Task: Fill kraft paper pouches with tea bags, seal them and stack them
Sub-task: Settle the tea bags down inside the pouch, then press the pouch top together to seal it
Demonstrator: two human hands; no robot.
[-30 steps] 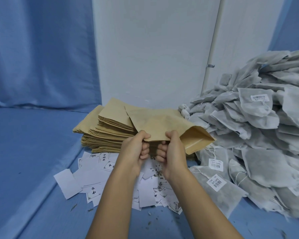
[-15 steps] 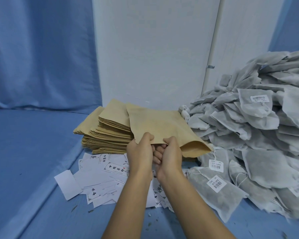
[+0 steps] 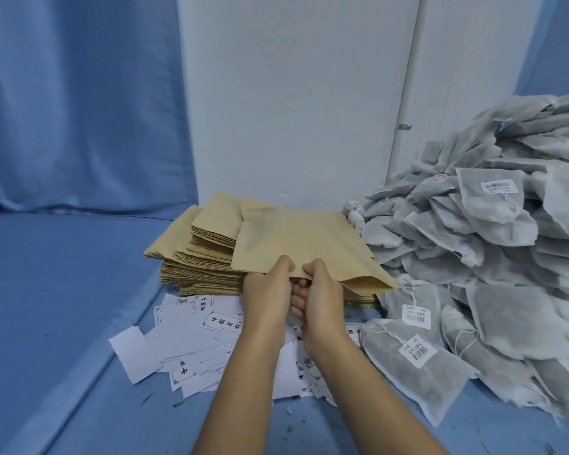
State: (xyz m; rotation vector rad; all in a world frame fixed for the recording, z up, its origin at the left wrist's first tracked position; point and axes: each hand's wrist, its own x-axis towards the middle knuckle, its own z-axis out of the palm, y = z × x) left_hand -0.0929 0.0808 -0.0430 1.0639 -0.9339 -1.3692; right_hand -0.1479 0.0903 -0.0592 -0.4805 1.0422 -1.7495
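A kraft paper pouch point(image 3: 296, 241) is held flat above the stack of kraft pouches point(image 3: 201, 257). My left hand point(image 3: 266, 290) and my right hand point(image 3: 322, 297) pinch its near edge side by side, thumbs on top and fingers curled beneath. The pouch looks flattened, its right corner point(image 3: 375, 284) hanging toward the tea bags. A big heap of grey tea bags point(image 3: 493, 244) with barcode tags lies at the right.
White printed labels point(image 3: 194, 343) lie scattered on the blue cloth in front of the stack. A white wall panel point(image 3: 293, 93) stands behind. Blue cloth point(image 3: 53, 290) covers the surface at the left. Loose tea crumbs dot the near cloth.
The pouch mouth, puffed open a second ago, has flattened. My hands have drawn close together on its near edge and the pouch has sunk slightly toward the stack.
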